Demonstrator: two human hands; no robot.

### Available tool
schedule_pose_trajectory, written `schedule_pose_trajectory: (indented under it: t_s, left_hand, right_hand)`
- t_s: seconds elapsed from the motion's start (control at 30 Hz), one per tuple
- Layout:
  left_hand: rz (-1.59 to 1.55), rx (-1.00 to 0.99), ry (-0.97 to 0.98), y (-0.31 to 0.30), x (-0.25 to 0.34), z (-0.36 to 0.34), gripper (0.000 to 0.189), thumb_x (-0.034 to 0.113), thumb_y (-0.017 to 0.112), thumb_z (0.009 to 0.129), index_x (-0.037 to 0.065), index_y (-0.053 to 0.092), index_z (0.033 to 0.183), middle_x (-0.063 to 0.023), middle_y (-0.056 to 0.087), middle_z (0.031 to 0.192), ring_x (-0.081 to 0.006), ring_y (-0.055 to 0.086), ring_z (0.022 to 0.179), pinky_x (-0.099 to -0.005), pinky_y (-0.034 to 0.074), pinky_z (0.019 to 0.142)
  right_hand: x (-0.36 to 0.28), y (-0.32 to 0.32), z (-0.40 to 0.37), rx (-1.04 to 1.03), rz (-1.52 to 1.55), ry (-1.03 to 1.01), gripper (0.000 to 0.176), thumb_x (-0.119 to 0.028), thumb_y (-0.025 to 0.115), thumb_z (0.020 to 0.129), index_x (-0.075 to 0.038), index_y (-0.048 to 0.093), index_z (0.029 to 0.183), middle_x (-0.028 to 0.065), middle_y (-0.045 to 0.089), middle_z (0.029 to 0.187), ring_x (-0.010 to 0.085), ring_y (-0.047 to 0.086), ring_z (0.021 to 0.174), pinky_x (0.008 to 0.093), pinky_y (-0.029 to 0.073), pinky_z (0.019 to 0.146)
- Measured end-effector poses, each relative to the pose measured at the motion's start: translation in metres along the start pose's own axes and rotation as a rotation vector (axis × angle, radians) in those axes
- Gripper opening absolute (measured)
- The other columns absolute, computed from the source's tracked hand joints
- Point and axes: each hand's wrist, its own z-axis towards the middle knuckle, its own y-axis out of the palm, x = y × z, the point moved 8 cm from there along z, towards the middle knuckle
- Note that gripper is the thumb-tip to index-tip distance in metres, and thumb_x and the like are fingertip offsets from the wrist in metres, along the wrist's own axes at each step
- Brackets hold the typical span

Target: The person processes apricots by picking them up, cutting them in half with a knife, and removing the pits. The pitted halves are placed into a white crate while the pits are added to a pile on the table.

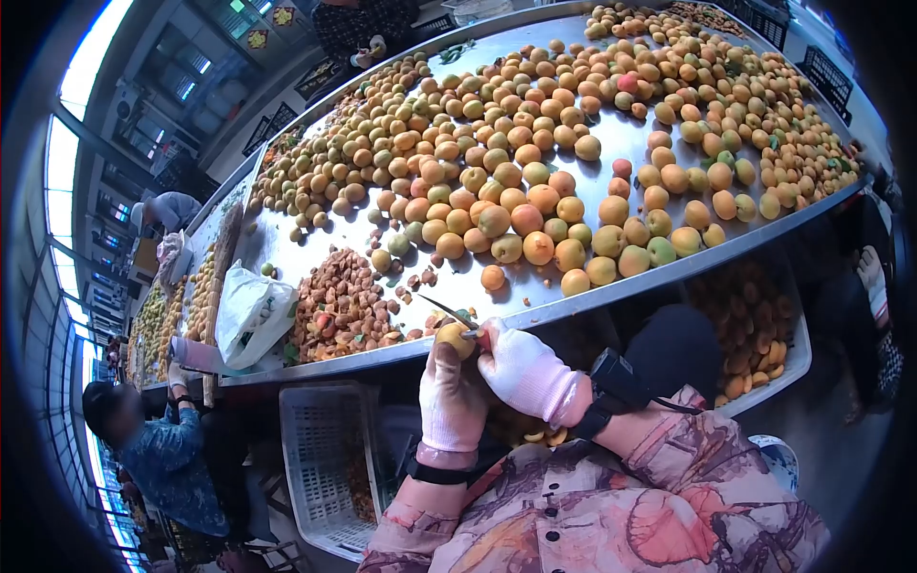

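Gloved left hand (449,396) grip clamped round apricot (456,341); right hand (521,370) grip clamps knife (442,308) against it.

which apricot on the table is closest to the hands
The lone apricot near the front edge of the table, just beyond the right hand; it sits apart from the heap behind it.

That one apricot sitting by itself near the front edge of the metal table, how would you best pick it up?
Pinch the lone apricot across its round sides, coming down from above over the near edge of the table. It is a smooth ball with no stem or handle to grab. Bare metal lies on either side of it, so fingers should fit without knocking the neighbouring fruit.
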Motion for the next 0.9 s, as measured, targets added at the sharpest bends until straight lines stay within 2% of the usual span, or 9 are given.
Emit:
schedule_pose_trajectory:
  t_s: [0.27, 0.37, 0.47, 0.5, 0.6, 0.73, 0.77, 0.87, 0.9]
  left_hand:
    - [0.255, 0.036, 0.114, -0.001, 0.020, 0.009, 0.062, 0.037, 0.065, 0.098, -0.001, 0.043, 0.141, -0.0098, 0.057, 0.124, -0.0203, 0.055, 0.116, -0.0362, 0.045, 0.104]
    - [0.291, -0.011, 0.128, -0.002, 0.023, 0.016, 0.068, 0.041, 0.069, 0.094, -0.001, 0.043, 0.142, -0.0117, 0.057, 0.126, -0.0239, 0.057, 0.119, -0.0385, 0.046, 0.105]
    - [0.296, -0.095, 0.103, -0.002, 0.031, 0.022, 0.072, 0.039, 0.074, 0.091, 0.000, 0.042, 0.143, -0.0124, 0.056, 0.127, -0.0246, 0.057, 0.119, -0.0396, 0.047, 0.105]
    - [0.271, -0.106, 0.077, -0.002, 0.032, 0.024, 0.077, 0.039, 0.076, 0.088, 0.000, 0.041, 0.144, -0.0133, 0.055, 0.129, -0.0248, 0.058, 0.118, -0.0404, 0.048, 0.104]
    - [0.144, -0.158, 0.029, 0.011, 0.034, 0.025, 0.083, 0.040, 0.078, 0.087, -0.001, 0.037, 0.145, -0.0143, 0.053, 0.130, -0.0249, 0.054, 0.121, -0.0444, 0.045, 0.107]
    - [0.025, -0.062, 0.049, -0.016, 0.035, 0.031, 0.077, 0.038, 0.077, 0.088, 0.005, 0.039, 0.145, -0.0140, 0.052, 0.136, -0.0259, 0.054, 0.122, -0.0486, 0.044, 0.108]
    - [0.024, -0.078, 0.061, -0.017, 0.037, 0.031, 0.074, 0.036, 0.076, 0.089, 0.006, 0.039, 0.145, -0.0139, 0.052, 0.136, -0.0255, 0.054, 0.122, -0.0481, 0.044, 0.108]
    - [-0.004, -0.108, 0.079, -0.025, 0.037, 0.030, 0.070, 0.031, 0.074, 0.091, 0.006, 0.039, 0.146, -0.0134, 0.053, 0.136, -0.0242, 0.054, 0.122, -0.0455, 0.044, 0.107]
    - [-0.017, -0.114, 0.081, -0.028, 0.037, 0.028, 0.069, 0.029, 0.074, 0.092, 0.006, 0.039, 0.146, -0.0133, 0.053, 0.136, -0.0239, 0.054, 0.122, -0.0444, 0.045, 0.107]
  right_hand:
    - [0.004, 0.005, 0.014, -0.010, 0.248, -0.149, 0.019, -0.014, 0.057, 0.089, 0.000, 0.056, 0.102, 0.0211, 0.067, 0.081, 0.0408, 0.067, 0.080, 0.0438, 0.053, 0.071]
    - [0.015, 0.019, 0.019, -0.363, 0.544, 0.115, 0.015, -0.018, 0.056, 0.092, -0.003, 0.055, 0.091, 0.0131, 0.058, 0.065, 0.0262, 0.058, 0.049, 0.0363, 0.049, 0.047]
    - [0.008, 0.031, -0.004, -0.774, 1.209, 0.560, 0.018, -0.018, 0.056, 0.095, -0.009, 0.049, 0.081, -0.0007, 0.043, 0.059, 0.0089, 0.038, 0.039, 0.0252, 0.031, 0.033]
    - [0.001, 0.029, -0.007, -0.763, 1.284, 0.595, 0.022, -0.018, 0.054, 0.097, -0.014, 0.045, 0.078, -0.0062, 0.034, 0.059, 0.0039, 0.028, 0.039, 0.0198, 0.021, 0.031]
    - [-0.009, 0.028, -0.011, -0.917, 1.424, 0.580, 0.030, -0.015, 0.050, 0.098, -0.015, 0.038, 0.070, -0.0053, 0.033, 0.057, 0.0046, 0.031, 0.039, 0.0205, 0.021, 0.031]
    - [-0.014, 0.011, 0.003, -0.595, 1.150, 0.415, 0.012, -0.015, 0.050, 0.098, -0.008, 0.056, 0.090, -0.0036, 0.041, 0.059, 0.0066, 0.035, 0.039, 0.0230, 0.028, 0.032]
    - [-0.005, 0.007, 0.010, -0.531, 0.806, 0.301, 0.015, -0.016, 0.053, 0.098, -0.006, 0.060, 0.105, 0.0005, 0.053, 0.065, 0.0093, 0.047, 0.044, 0.0252, 0.039, 0.039]
    - [-0.012, -0.001, 0.013, -0.364, 0.482, 0.120, 0.019, -0.019, 0.057, 0.095, -0.003, 0.059, 0.106, 0.0097, 0.063, 0.075, 0.0203, 0.064, 0.060, 0.0328, 0.051, 0.054]
    - [-0.023, -0.006, 0.017, -0.204, 0.309, -0.175, 0.024, -0.019, 0.061, 0.092, -0.001, 0.057, 0.107, 0.0195, 0.066, 0.085, 0.0353, 0.068, 0.081, 0.0411, 0.053, 0.071]
